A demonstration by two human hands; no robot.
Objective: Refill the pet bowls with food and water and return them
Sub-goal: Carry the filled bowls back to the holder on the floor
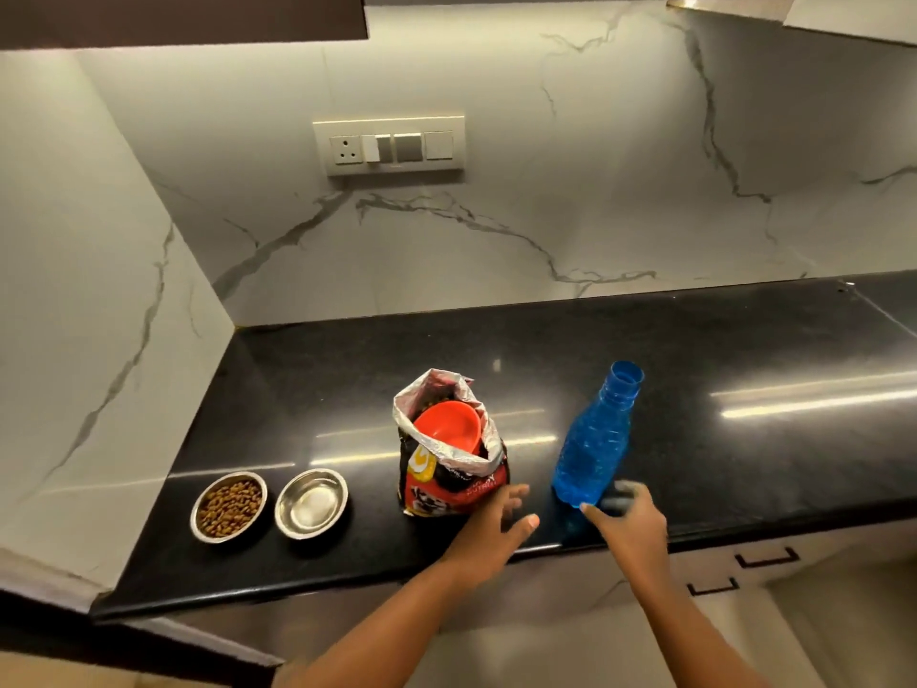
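Bowls (229, 506) near counter (744, 340) front edge; left hand (489, 526) spread, right hand (627, 521) grips cap (618, 499).

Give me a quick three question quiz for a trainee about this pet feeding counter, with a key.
1. True or false: the blue bottle has its cap on.
2. Which steel bowl holds dry food: A) the left bowl, B) the right bowl, or C) both?
3. Fill the blank: an orange scoop sits inside the open ____.

Key: 1. False, its neck is open; the right hand seems to hold a dark, blurred cap-like thing. 2. A; the right bowl has no food. 3. Food bag, near the left hand.
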